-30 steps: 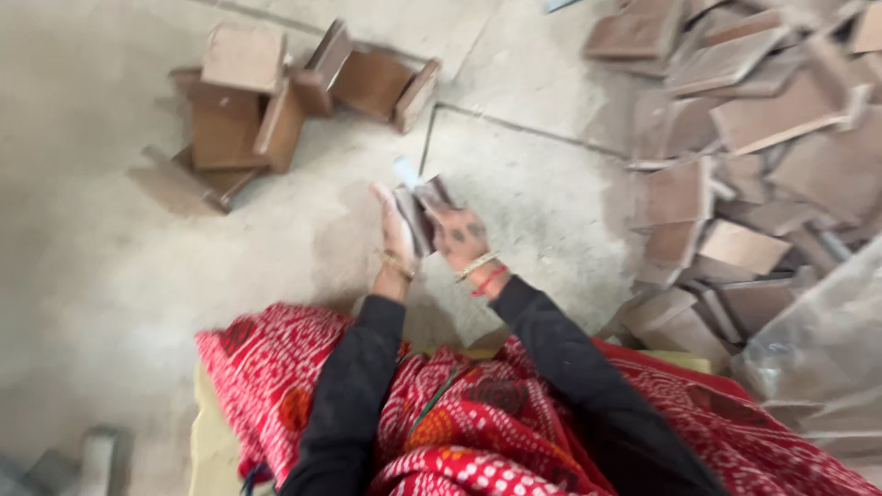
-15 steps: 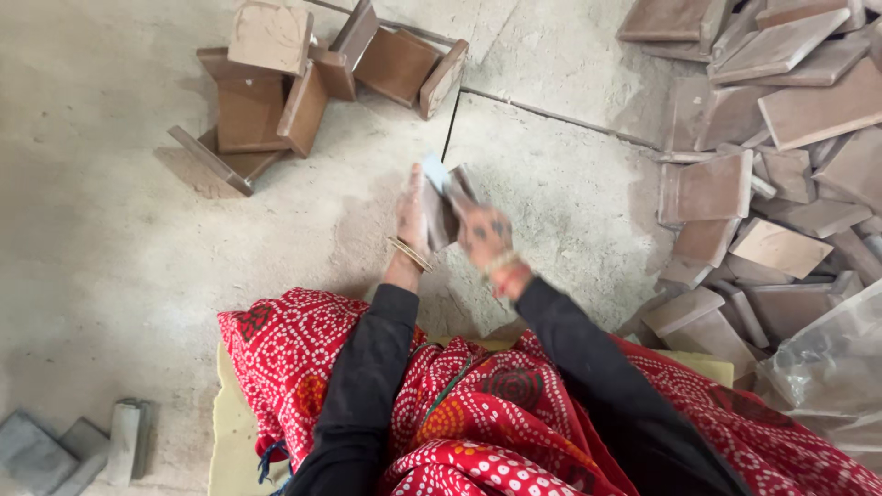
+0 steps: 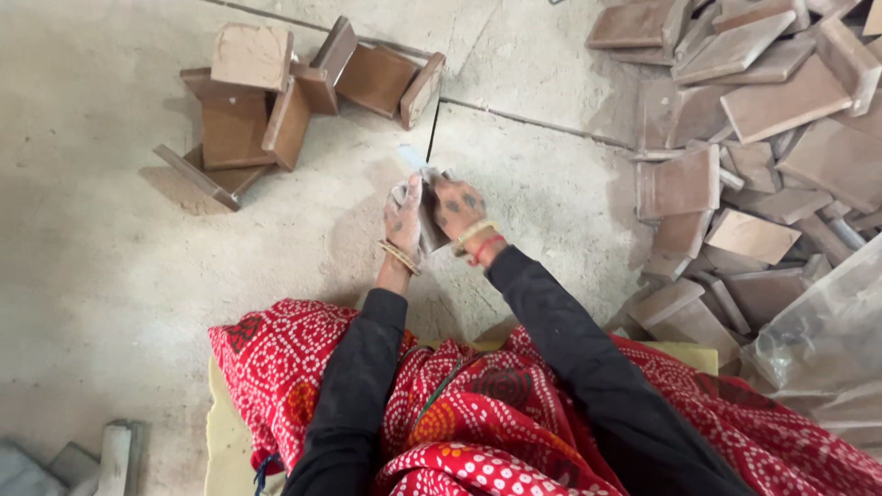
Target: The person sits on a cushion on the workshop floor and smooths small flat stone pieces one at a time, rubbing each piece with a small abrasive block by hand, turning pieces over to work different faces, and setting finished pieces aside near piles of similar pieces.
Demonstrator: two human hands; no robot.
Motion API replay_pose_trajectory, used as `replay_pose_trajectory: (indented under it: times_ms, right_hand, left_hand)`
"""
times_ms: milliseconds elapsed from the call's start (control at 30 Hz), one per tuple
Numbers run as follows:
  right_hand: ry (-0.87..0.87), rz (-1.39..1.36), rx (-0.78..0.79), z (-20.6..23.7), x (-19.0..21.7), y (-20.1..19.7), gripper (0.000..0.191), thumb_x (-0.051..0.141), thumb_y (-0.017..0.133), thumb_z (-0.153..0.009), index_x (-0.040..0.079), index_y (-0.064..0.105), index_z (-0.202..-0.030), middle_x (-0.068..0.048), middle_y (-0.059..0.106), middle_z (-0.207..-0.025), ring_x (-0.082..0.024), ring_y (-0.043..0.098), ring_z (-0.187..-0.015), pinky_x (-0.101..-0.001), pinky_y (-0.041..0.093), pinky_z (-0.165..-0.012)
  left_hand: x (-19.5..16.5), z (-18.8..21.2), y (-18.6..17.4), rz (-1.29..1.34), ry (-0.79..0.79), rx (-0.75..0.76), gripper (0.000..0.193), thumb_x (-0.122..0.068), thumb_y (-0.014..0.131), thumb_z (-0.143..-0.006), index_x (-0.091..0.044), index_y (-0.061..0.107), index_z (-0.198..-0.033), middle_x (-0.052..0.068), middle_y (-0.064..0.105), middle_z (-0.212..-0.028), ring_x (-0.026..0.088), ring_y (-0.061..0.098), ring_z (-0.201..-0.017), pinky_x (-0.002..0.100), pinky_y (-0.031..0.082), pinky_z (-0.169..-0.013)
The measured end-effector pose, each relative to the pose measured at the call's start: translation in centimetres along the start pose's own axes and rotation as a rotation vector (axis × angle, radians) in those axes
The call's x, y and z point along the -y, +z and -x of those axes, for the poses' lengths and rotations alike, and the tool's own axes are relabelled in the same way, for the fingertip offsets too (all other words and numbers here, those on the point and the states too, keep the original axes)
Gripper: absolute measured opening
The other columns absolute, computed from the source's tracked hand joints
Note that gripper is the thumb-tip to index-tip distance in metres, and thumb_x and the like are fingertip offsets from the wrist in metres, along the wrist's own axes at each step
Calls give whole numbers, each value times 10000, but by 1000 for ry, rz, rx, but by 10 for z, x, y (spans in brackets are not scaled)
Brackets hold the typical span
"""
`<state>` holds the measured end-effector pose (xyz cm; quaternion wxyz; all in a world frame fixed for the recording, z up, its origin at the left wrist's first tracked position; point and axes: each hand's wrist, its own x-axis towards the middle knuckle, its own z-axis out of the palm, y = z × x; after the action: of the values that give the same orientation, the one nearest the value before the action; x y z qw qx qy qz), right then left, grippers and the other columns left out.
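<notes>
Both my hands have come up and forward since a second ago, held out over the concrete floor (image 3: 110,303). Left hand (image 3: 402,219) and right hand (image 3: 457,209) are closed from either side on one small brown tile (image 3: 430,230), on edge between the palms; a pale scrap (image 3: 411,158) pokes out above, possibly paper. Tile pile (image 3: 735,138) sits right of my hands, the assembled tile boxes (image 3: 294,101) ahead-left, unchanged.
</notes>
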<state>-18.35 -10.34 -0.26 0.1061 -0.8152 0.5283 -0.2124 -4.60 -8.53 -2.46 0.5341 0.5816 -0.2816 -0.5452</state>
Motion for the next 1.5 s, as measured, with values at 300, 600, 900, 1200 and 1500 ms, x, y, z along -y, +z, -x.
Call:
replay_pose_trajectory:
  times_ms: [300, 600, 900, 1200, 1500]
  right_hand:
    - [24, -373, -91, 160, -50, -11, 505, 41, 613, -849, 54, 601, -1354, -153, 732, -1013, -302, 703, -871, -422, 572, -757]
    - [301, -339, -66, 122, -88, -46, 318, 341, 618, -1086, 42, 683, -999, -82, 635, -803, -182, 579, -685, -323, 486, -617]
    - [364, -119, -24, 109, -60, -24, 514, 457, 736, -986, 16, 602, -757, -131, 562, -648, -276, 515, -565, -410, 462, -576]
    - [187, 38, -108, 38, -76, 9, 446, 324, 738, -882, 43, 659, -1220, -152, 725, -1066, -381, 659, -960, -480, 522, -909]
    - [541, -163, 158, 109, -65, 2, 311, 396, 677, -976, 107, 658, -1089, -54, 659, -821, -290, 655, -715, -444, 559, -636]
  left_hand:
    - [-2, -7, 21, -195, 35, -72, 701, -596, 569, -952, -11, 591, -1338, 245, 661, -1285, 346, 620, -1168, 430, 478, -995]
    - [-23, 9, 27, -180, 39, -32, 673, -633, 546, -938, -27, 597, -1225, 204, 703, -1122, 311, 686, -1017, 415, 542, -894]
    - [-21, 13, 34, -365, 186, -2, 526, -551, 552, -1005, -39, 624, -1106, 146, 736, -890, 257, 711, -821, 393, 549, -781]
    - [-27, 17, 45, -256, 300, -28, 332, -339, 703, -960, -37, 614, -1065, 111, 733, -850, 173, 691, -786, 341, 555, -731]
    - [-38, 20, 38, -292, 162, 10, 242, -248, 704, -958, -46, 602, -1044, 75, 721, -828, 143, 668, -759, 316, 549, -700]
